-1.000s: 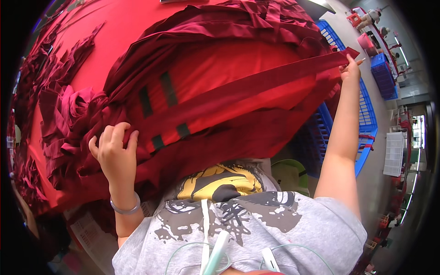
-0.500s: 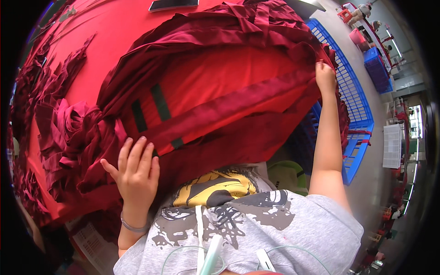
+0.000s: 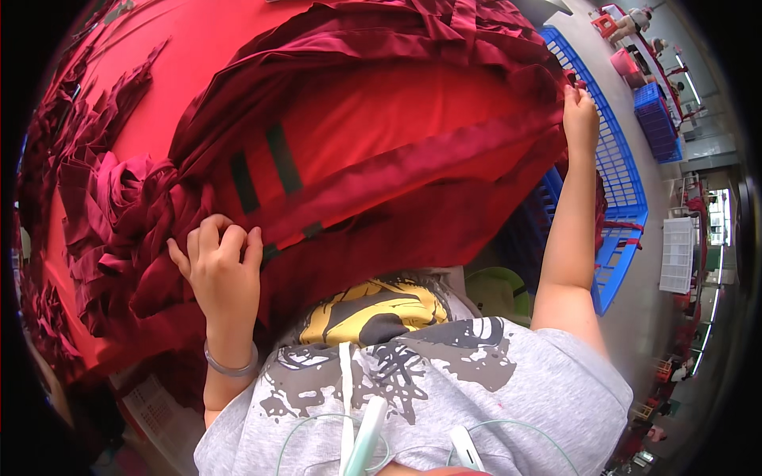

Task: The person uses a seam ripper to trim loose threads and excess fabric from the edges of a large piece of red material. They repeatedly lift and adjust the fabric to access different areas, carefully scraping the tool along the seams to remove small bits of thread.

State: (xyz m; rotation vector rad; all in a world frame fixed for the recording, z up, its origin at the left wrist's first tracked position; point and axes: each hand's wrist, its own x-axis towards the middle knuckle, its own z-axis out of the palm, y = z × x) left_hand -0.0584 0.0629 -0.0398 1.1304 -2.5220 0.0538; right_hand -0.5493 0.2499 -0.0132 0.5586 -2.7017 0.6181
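A long dark red fabric strip [image 3: 413, 164] runs slantwise across the red tabletop in front of me. Its right end is pinched in my right hand [image 3: 582, 123], raised at the far right by a blue basket. At the strip's left end, my left hand [image 3: 222, 270] has its fingers curled down onto the cloth, with the little finger sticking out. Its fingertips are partly hidden, and thumb and index finger look closed on the strip. Bunched dark red cloth [image 3: 127, 214] lies just left of this hand. More folded cloth [image 3: 381, 40] arches behind the strip.
The blue plastic basket [image 3: 619, 178] stands at the right, with red cloth hanging in it. Dark green bars [image 3: 283, 159] mark the red tabletop [image 3: 198, 59]. A green-rimmed container [image 3: 508, 289] sits below the table's edge. Farther right are blue crates [image 3: 657, 119] and people.
My left hand's fingers, stretched flat before, have bent down onto the cloth. My right hand has moved slightly farther away and right with the strip's end.
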